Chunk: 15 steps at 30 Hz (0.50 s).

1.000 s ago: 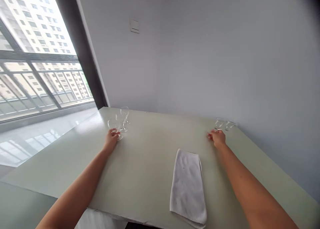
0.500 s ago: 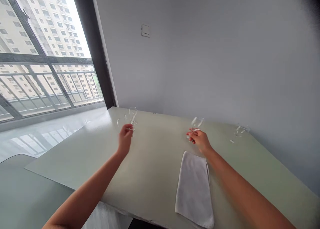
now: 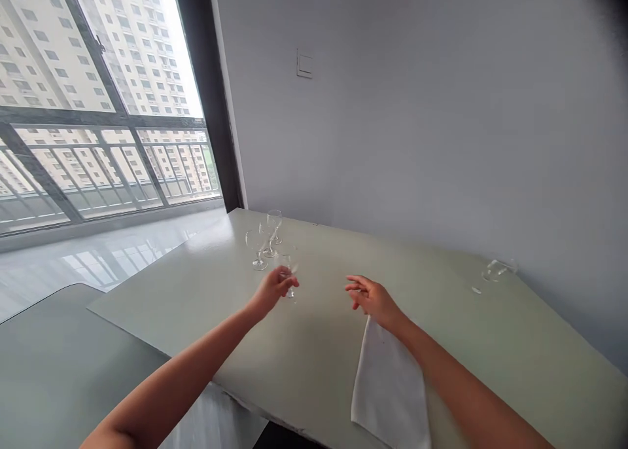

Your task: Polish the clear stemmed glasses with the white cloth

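My left hand [image 3: 273,289] is closed round the stem of a small clear stemmed glass [image 3: 288,263], held just above the pale green table [image 3: 490,351]. Behind it, near the far left corner, two more clear stemmed glasses [image 3: 256,246] [image 3: 274,225] stand upright. My right hand [image 3: 369,297] hovers to the right of the held glass, fingers apart and holding nothing. Under that wrist lies a folded white towel [image 3: 387,387]. Another clear glass [image 3: 496,269] sits by the wall at the far right and looks tipped on its side.
A grey wall with a light switch [image 3: 304,65] runs behind the table. A large window [image 3: 98,108] with a dark frame is at the left, above a glossy floor. The table's near edge cuts across the bottom of the view.
My right hand brought a glass leftward from the right-hand pair and now holds nothing. My left hand left the standing glasses and now grips a glass nearer the middle. The view panned right.
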### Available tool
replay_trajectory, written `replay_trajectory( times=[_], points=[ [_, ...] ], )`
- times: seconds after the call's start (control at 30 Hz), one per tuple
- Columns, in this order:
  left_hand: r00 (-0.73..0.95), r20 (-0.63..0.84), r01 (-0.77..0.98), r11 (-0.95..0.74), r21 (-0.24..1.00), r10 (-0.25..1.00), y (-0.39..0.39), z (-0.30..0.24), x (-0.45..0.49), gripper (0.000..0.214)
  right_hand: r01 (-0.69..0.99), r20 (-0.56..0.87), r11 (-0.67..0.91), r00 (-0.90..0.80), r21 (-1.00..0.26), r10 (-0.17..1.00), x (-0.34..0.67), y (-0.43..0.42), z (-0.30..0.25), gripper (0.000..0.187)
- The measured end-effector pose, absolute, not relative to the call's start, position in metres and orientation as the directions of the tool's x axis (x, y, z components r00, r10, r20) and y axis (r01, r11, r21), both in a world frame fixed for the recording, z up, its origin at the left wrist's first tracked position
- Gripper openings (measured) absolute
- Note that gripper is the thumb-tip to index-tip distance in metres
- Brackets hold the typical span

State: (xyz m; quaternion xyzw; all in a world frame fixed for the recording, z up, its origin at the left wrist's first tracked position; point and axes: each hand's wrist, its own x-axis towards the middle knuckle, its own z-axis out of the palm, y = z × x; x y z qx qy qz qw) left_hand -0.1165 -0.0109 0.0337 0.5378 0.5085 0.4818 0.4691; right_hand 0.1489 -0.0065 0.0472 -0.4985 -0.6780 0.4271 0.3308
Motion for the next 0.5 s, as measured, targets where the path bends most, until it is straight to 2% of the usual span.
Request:
replay_trajectory(
  times=[0.13,0.27,0.37,0.5],
  points=[
    [-0.211,0.077,0.184,-0.038,0.982,0.974,0.002,0.024,-0.18,0.04,0.433,0.051,0.049,-0.007,-0.9,0.999,0.224,0.013,0.024,0.032],
    [-0.251,0.067,0.193,-0.018,0.981,0.966,0.005,0.021,-0.213,0.044,0.451,0.011,-0.105,0.246,-0.887,0.969,0.303,0.022,-0.006,0.026],
    [-0.278,0.061,0.185,-0.009,0.983,0.959,0.005,0.017,-0.219,0.049,0.27,-0.05,-0.174,0.41,-0.947,0.911,0.343,0.022,-0.019,0.024],
    [-0.306,0.05,0.18,0.006,0.984,0.951,0.007,0.015,-0.219,0.055,0.085,-0.082,-0.157,0.57,-0.984,0.818,0.371,0.023,-0.024,0.019]
  ],
)
